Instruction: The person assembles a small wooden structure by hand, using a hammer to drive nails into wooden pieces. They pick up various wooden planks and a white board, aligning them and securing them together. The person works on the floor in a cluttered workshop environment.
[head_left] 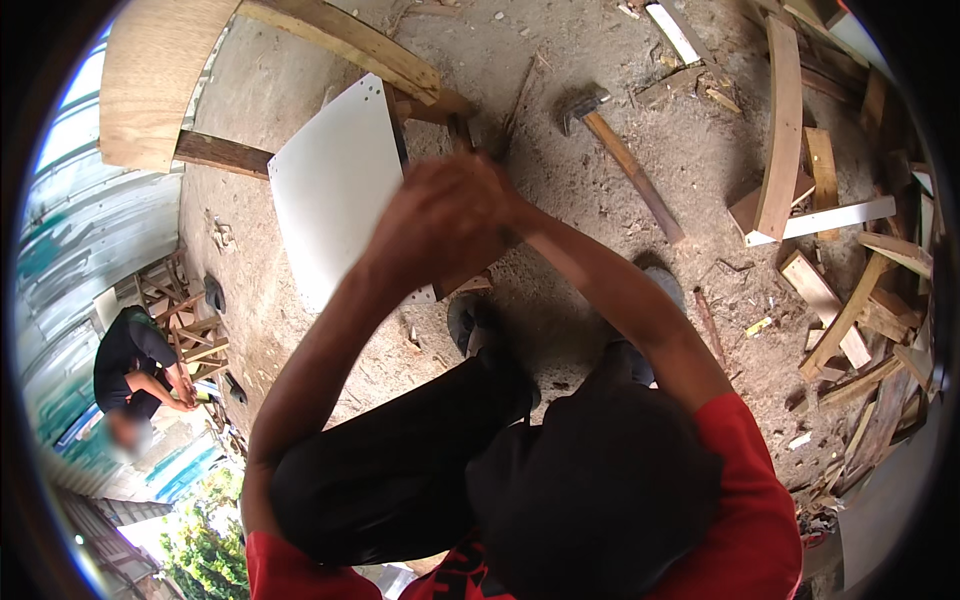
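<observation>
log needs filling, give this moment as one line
left hand and right hand: together by white panel | grip: blurred, unclear | hammer: on ground

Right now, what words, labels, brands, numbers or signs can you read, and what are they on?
None can be read.
Red shirt: dark marks on the front, partly hidden; no word can be made out.
White panel: small dark dots near its corners, no lettering seen.
Small yellow piece on the ground: too small to tell.
</observation>
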